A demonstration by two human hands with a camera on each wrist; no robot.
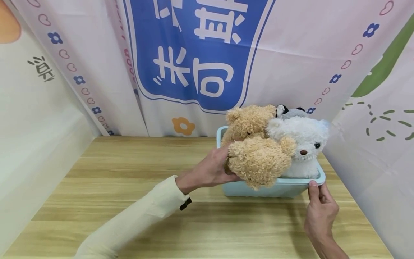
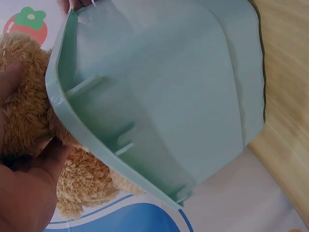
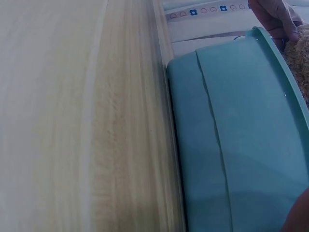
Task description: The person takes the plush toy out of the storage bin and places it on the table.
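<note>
A light blue plastic bin (image 1: 265,190) stands on the table, filled with plush toys. My left hand (image 1: 214,166) grips a curly tan plush toy (image 1: 260,162) from its left side, over the bin's front rim. In the left wrist view, the thumb and fingers wrap the tan fur next to the bin's rim (image 2: 63,104). My right hand (image 1: 321,212) pinches the rim at the front right corner, thumb on the near face. Behind the gripped toy sits another tan plush bear (image 1: 250,120). A white plush bear (image 1: 300,138) sits upright at the bin's right.
A grey plush toy with black-and-white ears (image 1: 294,113) pokes up at the back of the bin, mostly hidden. The wood-grain table (image 1: 155,165) runs back to a printed cloth (image 1: 191,54). Cloth walls also enclose the left and right sides.
</note>
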